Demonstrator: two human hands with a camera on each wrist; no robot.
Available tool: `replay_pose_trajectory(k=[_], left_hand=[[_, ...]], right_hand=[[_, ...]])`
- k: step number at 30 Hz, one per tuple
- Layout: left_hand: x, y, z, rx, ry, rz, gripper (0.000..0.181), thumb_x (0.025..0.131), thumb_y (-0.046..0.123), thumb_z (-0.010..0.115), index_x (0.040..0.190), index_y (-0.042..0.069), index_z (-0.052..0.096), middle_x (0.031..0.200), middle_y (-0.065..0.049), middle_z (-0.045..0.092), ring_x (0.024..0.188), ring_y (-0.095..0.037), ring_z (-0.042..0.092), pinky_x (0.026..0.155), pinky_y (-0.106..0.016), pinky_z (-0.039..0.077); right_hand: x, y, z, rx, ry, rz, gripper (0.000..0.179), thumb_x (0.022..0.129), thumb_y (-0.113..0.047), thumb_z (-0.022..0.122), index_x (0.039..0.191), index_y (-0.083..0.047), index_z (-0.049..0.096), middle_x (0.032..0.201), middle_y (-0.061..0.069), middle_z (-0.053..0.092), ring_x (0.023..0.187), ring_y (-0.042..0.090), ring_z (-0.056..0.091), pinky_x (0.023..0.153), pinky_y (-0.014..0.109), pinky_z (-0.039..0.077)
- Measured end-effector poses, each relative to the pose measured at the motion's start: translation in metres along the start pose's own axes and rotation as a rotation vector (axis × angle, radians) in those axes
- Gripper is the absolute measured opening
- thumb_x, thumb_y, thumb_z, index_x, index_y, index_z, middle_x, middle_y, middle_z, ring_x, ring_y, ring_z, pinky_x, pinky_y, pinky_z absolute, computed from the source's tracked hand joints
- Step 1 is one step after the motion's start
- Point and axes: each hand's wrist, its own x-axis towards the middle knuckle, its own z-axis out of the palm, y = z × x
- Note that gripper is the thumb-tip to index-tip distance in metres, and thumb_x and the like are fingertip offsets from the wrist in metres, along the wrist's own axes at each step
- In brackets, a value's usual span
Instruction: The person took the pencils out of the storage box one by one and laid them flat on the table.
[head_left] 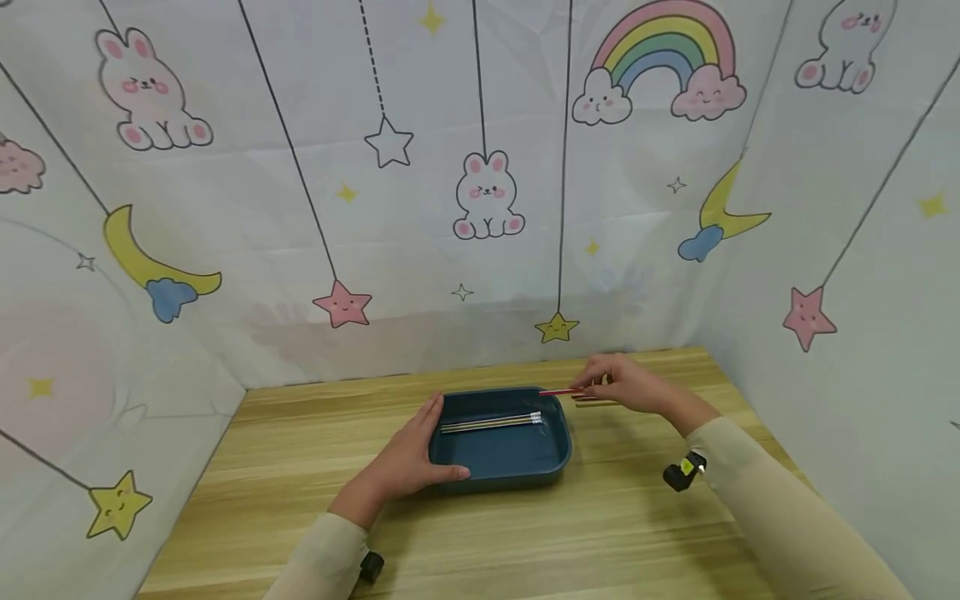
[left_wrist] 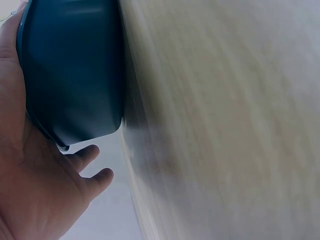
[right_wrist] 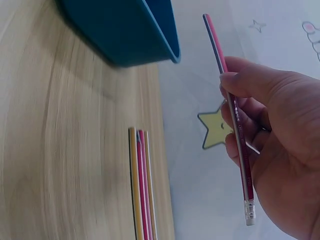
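Observation:
A dark blue rectangular tray [head_left: 495, 482] stands on the table, with a few pencils [head_left: 491, 423] lying inside, their eraser ends to the right. My left hand [head_left: 405, 454] rests on its left end, fingers fairly straight along that side and thumb on the front rim. In the left wrist view the hand [left_wrist: 40, 185] lies against the tray's wall [left_wrist: 75, 75]. My right hand [head_left: 622, 383] pinches a red-and-dark striped pencil [right_wrist: 237, 120] with a white eraser between thumb and fingers, above the table; its far end reaches the tray's back right corner.
More pencils [right_wrist: 141, 185], yellowish and red, lie side by side on the table right of the tray, under my right hand. The wood-grain table [head_left: 315, 467] ends at a printed cloth backdrop [head_left: 420, 250] behind and at the sides.

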Motion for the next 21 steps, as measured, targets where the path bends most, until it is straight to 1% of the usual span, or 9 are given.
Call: replay_pose_trajectory(k=[4,7,12,21], left_hand=[[0.000,0.001,0.000,0.001,0.000,-0.001,0.135,0.085,0.072,0.087,0.180,0.017,0.008,0.186,-0.003,0.006,0.169,-0.037,0.017,0.130,-0.066,0.026],[-0.001,0.001,0.000,-0.002,0.000,-0.003,0.135,0.085,0.072,0.087,0.180,0.016,0.008,0.186,-0.003,0.006,0.169,-0.037,0.017,0.130,-0.066,0.025],[0.000,0.001,0.001,0.006,0.002,-0.003,0.135,0.085,0.072,0.087,0.180,0.016,0.008,0.186,-0.003,0.006,0.169,-0.037,0.017,0.130,-0.066,0.026],[0.001,0.000,0.002,0.008,0.003,-0.002,0.134,0.086,0.071,0.087,0.180,0.016,0.008,0.187,-0.003,0.005,0.169,-0.038,0.018,0.129,-0.067,0.026]], right_hand=[[-0.007,0.007,-0.005,-0.002,0.017,0.005,0.022,0.108,-0.004,0.071,0.125,-0.008,0.085,0.116,0.006,0.073,0.095,0.020,0.065,0.077,0.032,0.057],[-0.012,0.013,-0.008,0.002,0.037,0.014,0.023,0.108,-0.003,0.070,0.126,-0.009,0.085,0.118,0.006,0.073,0.095,0.020,0.065,0.077,0.032,0.057],[-0.019,0.021,-0.012,-0.002,0.057,0.037,0.024,0.108,-0.003,0.071,0.126,-0.009,0.084,0.117,0.007,0.074,0.094,0.019,0.063,0.076,0.032,0.056],[-0.029,0.039,-0.017,-0.030,0.089,0.039,0.024,0.108,-0.002,0.071,0.125,-0.010,0.085,0.112,0.004,0.074,0.093,0.017,0.061,0.075,0.032,0.054]])
